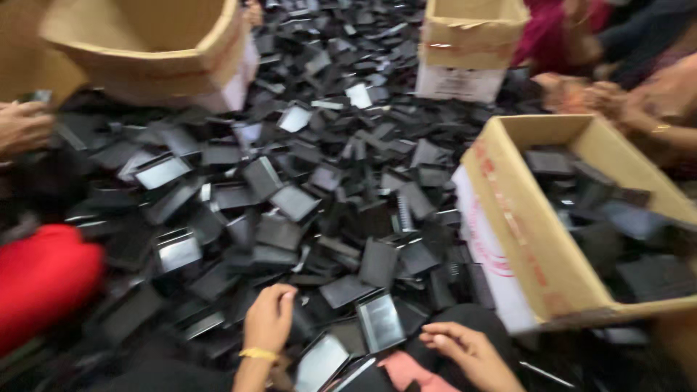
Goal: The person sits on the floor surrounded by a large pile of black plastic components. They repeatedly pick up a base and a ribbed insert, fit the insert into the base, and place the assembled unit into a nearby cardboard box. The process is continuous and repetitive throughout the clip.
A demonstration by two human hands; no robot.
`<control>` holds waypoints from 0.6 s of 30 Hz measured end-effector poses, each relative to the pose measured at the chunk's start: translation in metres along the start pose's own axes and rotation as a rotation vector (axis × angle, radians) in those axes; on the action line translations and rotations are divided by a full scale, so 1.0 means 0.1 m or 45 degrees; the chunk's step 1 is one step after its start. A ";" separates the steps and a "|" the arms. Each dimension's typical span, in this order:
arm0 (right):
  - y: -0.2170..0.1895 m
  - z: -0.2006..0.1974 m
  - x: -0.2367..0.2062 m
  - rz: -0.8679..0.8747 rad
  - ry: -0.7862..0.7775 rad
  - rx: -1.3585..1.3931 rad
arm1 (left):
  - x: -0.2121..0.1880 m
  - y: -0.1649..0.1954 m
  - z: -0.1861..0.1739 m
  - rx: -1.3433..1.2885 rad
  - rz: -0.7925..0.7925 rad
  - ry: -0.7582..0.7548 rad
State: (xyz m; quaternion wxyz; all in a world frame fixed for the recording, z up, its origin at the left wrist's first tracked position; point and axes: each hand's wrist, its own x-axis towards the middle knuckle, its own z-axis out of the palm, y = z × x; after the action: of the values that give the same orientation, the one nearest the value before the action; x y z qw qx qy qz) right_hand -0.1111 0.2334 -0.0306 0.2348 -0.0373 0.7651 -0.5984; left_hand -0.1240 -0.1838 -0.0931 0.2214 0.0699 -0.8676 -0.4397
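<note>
A big heap of flat black plastic pieces [327, 189] covers the surface in front of me. My left hand [270, 316], with a yellow bangle at the wrist, rests knuckles-up on the heap at the bottom centre. Its fingers curl down among the pieces, and blur hides whether they grip one. My right hand [465, 348] lies low at the bottom right with its fingers stretched out to the left and nothing in it. A shiny rectangular black piece [381, 323] lies between my two hands, close to the right fingertips.
An open cardboard box [537, 239] on the right holds several black pieces. Another large box [152, 43] stands at the top left and a smaller one [465, 51] at the top centre. Other people's hands show at the left edge [22, 127] and top right [617, 98]. A red shape [43, 279] is at the left.
</note>
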 end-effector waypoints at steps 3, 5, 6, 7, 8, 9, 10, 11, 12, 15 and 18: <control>-0.05 0.00 0.02 -0.022 0.098 -0.076 | 0.03 0.00 -0.01 -0.028 0.031 0.048; -0.05 0.02 0.00 -0.030 0.116 -0.036 | 0.08 -0.02 0.01 0.000 -0.021 0.051; -0.03 0.07 0.01 -0.039 0.137 -0.016 | 0.12 -0.04 0.01 0.041 -0.052 0.049; 0.00 0.13 0.01 -0.002 0.144 -0.016 | 0.15 -0.06 0.01 0.022 -0.067 0.064; 0.04 0.17 -0.01 0.039 0.155 -0.022 | 0.18 -0.06 0.02 -0.005 -0.083 0.078; 0.09 0.23 -0.02 0.077 0.170 -0.033 | 0.22 -0.06 0.02 -0.037 -0.097 0.094; 0.15 0.29 -0.02 0.089 0.155 -0.015 | 0.26 -0.06 0.01 -0.040 -0.109 0.082; 0.21 0.36 -0.03 0.104 0.139 0.004 | 0.29 -0.06 -0.02 -0.042 -0.123 0.068; 0.25 0.43 -0.02 0.115 0.122 0.024 | 0.35 -0.06 -0.06 -0.042 -0.134 0.057; 0.24 0.55 0.05 0.081 0.055 0.010 | 0.58 -0.11 -0.25 0.156 -0.025 -0.040; -0.02 0.64 0.20 0.053 0.161 -0.140 | 0.83 -0.20 -0.38 0.408 -0.095 -0.203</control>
State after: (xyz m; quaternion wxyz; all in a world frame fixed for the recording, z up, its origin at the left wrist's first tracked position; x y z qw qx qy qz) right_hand -0.1031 0.1685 -0.0460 0.1961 0.0036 0.8108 -0.5515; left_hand -0.1822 -0.2499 -0.0624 0.1214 0.1013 -0.9382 -0.3079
